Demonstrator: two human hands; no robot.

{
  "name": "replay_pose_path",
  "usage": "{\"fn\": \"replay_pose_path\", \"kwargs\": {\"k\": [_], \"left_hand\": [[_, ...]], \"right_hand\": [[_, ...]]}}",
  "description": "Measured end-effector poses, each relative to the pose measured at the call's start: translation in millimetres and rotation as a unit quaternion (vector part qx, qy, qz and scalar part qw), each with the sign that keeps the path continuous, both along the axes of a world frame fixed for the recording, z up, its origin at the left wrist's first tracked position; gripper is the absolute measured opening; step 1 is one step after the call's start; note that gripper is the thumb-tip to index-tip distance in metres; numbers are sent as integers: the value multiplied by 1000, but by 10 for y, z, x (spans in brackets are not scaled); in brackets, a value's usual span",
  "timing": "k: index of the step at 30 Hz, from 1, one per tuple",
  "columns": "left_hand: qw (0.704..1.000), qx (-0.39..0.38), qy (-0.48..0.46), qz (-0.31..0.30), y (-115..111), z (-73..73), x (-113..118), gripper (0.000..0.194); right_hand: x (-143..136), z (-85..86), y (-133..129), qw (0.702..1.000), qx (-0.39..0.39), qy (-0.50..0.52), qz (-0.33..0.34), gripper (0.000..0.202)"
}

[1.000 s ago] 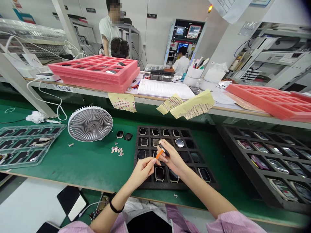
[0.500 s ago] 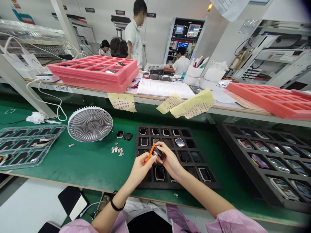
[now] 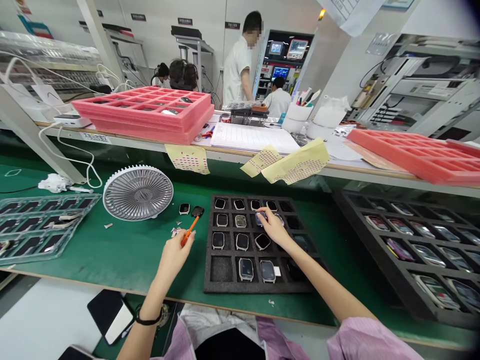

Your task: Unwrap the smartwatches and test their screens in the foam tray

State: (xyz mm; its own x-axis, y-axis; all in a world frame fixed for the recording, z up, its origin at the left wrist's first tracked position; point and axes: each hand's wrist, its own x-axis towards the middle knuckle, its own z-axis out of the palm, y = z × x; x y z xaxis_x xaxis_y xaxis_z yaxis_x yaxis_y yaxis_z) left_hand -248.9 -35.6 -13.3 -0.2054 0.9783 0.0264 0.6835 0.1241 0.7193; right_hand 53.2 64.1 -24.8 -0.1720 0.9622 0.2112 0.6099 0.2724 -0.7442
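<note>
My left hand (image 3: 175, 255) is closed around an orange stick-like tool (image 3: 190, 230). The stick's far end meets or overlaps a black watch-shaped piece (image 3: 197, 212) on the green bench. Beside that piece lies a pale-framed watch (image 3: 184, 208), with small light scraps (image 3: 175, 231) partly behind my left hand. Over the black foam tray (image 3: 221, 270), my right hand (image 3: 274, 227) pinches a smartwatch body (image 3: 259, 218) at a second-row compartment. Part of that watch is hidden by my fingers. Other watch bodies, such as a silver-framed one (image 3: 246, 269), fill compartments around it.
A grey fan (image 3: 138, 192) and a clear tray of dark parts (image 3: 71, 239) stand to the left. Another black foam tray (image 3: 397, 280) sits right. Pink foam trays (image 3: 150, 122) and papers (image 3: 251, 137) occupy the shelf above. Co-workers (image 3: 238, 65) are beyond it.
My hands have parted. The left moved left with the orange stick toward the black piece; the right moved from the tray's middle up and right. A co-worker behind has shifted right.
</note>
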Motion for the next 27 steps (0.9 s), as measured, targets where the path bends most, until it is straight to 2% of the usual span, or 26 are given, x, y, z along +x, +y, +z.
{"fn": "replay_pose_path", "kwargs": {"k": [4,9,13,16,19,23,27], "left_hand": [[994,-61,85,20,35,-10,-121,26],[993,-74,84,30,22,14,-146,28],[995,-62,81,17,16,21,-109,28],[993,-60,98,13,22,13,-63,28],[993,-58,105,11,24,21,-23,27],[992,-61,107,1,3,70,3,28],[993,-69,95,-2,-37,117,-4,29]], "right_hand": [[26,-61,13,998,26,-51,20,20],[253,-65,-10,992,61,-110,-17,38],[444,-201,-57,984,-12,-176,33,57],[501,-244,-136,982,-55,-171,51,63],[463,-179,-192,983,-43,-168,53,60],[318,-61,-131,978,35,-184,91,49],[171,28,5,976,34,-200,81,42]]}}
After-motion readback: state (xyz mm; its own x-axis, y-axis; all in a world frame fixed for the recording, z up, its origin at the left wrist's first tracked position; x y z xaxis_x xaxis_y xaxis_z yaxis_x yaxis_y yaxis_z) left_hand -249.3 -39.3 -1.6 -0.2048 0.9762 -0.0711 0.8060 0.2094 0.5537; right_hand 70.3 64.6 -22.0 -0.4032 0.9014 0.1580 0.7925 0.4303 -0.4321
